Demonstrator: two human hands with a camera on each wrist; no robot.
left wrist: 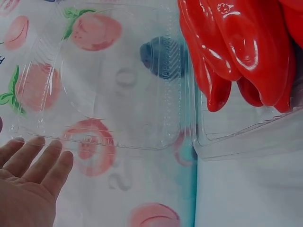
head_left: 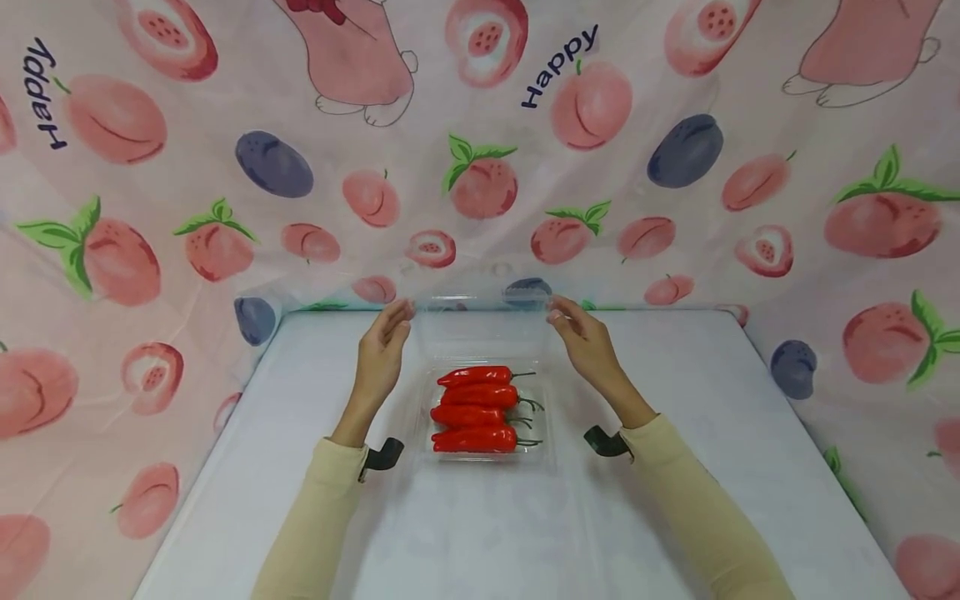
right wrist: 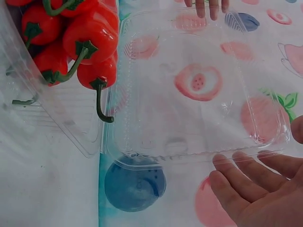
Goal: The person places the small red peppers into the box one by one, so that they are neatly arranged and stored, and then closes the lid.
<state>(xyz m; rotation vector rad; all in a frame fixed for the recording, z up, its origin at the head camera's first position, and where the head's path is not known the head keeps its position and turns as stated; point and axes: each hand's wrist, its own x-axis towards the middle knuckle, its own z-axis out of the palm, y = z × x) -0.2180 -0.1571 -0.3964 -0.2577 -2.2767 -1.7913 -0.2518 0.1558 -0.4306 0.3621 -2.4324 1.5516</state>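
Note:
A clear plastic clamshell box [head_left: 487,457] stands on the white table, its hinged lid [head_left: 480,337] raised at the far side. Several glossy red chili peppers [head_left: 474,417] lie stacked in its base, green stems [right wrist: 98,101] pointing right. At the lid's left corner is my left hand [head_left: 381,350], its fingers [left wrist: 56,165] fairly straight and right at the lid's edge. My right hand [head_left: 588,346] mirrors it at the right corner, with extended fingers [right wrist: 244,177] along the lid's edge. Each thumb shows only partly in its wrist view.
A fruit-printed cloth [head_left: 487,242] hangs behind and beside the white table [head_left: 480,533]. Dark curved pieces [head_left: 384,454] are worn at both wrists, close to the box's sides. The table's back edge [head_left: 660,311] runs just behind the lid.

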